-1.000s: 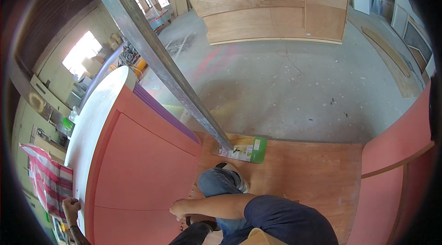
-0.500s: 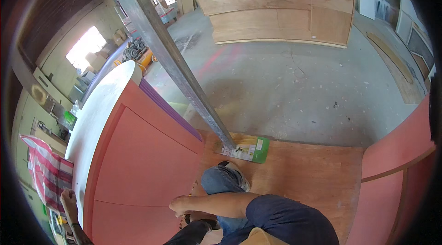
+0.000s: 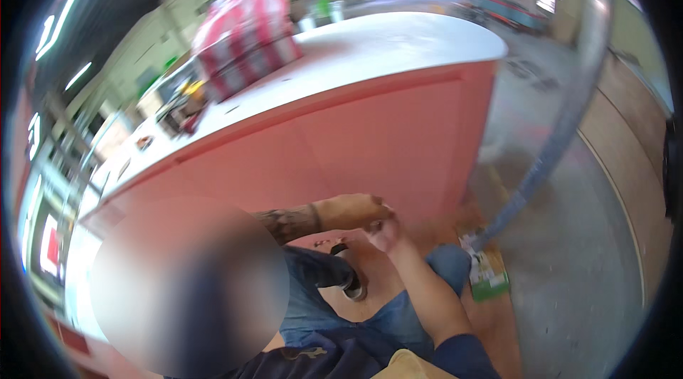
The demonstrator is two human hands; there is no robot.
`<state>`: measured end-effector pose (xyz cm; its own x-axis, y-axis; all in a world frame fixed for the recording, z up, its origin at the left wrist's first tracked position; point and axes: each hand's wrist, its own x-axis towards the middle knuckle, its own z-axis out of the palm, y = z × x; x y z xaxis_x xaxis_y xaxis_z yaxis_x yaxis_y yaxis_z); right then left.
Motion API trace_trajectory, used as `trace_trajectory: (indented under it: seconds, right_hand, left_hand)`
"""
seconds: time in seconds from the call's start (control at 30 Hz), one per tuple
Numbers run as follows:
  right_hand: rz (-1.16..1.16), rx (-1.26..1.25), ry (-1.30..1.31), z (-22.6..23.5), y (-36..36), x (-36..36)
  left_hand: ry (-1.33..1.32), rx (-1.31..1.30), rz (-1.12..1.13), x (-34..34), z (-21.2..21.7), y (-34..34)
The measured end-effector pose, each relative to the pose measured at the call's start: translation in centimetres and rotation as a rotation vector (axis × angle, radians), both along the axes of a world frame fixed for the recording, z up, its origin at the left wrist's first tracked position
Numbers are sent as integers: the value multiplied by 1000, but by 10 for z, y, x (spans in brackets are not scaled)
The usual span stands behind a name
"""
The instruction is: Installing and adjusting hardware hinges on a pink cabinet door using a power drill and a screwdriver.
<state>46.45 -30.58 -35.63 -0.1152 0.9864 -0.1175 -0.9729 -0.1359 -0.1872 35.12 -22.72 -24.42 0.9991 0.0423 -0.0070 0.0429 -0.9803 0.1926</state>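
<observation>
In front of a pink counter panel (image 3: 356, 137), my two hands meet close together. My left hand (image 3: 359, 212), at the end of a tattooed forearm, reaches in from the left with its fingers drawn together. From below, my right hand (image 3: 383, 231) comes up to it, its fingers curled against the left fingertips. Something small and dark seems to sit between them, too blurred to name. Beneath the hands, small reddish-brown bits (image 3: 331, 242) lie by my shoe (image 3: 353, 285).
The counter's white top (image 3: 420, 34) carries a red-and-white striped plastic bag (image 3: 245, 51) and several tools (image 3: 185, 112). To the right, a metal post (image 3: 562, 130) stands at a green-and-white package (image 3: 491, 279) on the wooden floor. Wooden panels (image 3: 626, 165) stand at the far right.
My view has swung left toward the counter. My left hand has left the counter edge beside the striped bag and come to my right hand.
</observation>
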Motion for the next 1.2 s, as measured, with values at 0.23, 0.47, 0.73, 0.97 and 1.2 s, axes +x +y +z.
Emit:
trace_trajectory:
  seconds: [0.23,0.47,0.73,0.97,1.2]
  right_hand:
    - [89,-304,-128,-23,8,3]
    - [-3,-336,-297,-2,8,5]
    - [-58,-347,-273,-11,16,10]
    - [-112,-356,-304,-4,11,17]
    - [-112,-337,-338,4,21,13]
  left_hand:
    - [-365,121,25,-34,110,18]
    - [-618,472,725,-87,215,156]
    - [-403,336,774,-111,200,219]
    - [-454,601,873,-124,196,232]
    - [-274,528,1249,-177,195,259]
